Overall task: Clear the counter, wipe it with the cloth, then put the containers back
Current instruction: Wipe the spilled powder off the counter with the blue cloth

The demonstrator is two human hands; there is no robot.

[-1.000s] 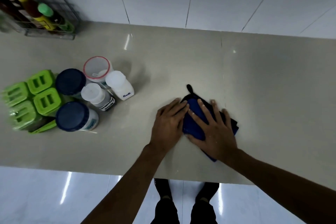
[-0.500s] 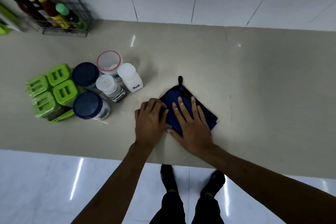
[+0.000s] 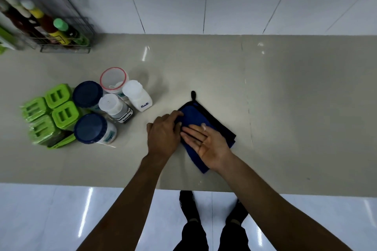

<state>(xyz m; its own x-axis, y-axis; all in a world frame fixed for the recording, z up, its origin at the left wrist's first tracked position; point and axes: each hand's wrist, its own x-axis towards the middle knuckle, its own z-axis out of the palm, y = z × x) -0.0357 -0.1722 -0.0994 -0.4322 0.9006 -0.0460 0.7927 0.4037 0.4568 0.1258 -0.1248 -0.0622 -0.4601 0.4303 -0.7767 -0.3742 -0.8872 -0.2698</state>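
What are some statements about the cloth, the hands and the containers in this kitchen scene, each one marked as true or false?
1. The blue cloth lies on the counter. True.
2. The right hand lies palm down on the cloth. False: its palm faces up, with the fingers straight.
3. The Salt bottle stands to the right of the cloth. False: it stands to the left of it, among the other containers.
4. Two jars with dark blue lids stand in that group. True.
5. The left hand touches the left edge of the cloth. True.
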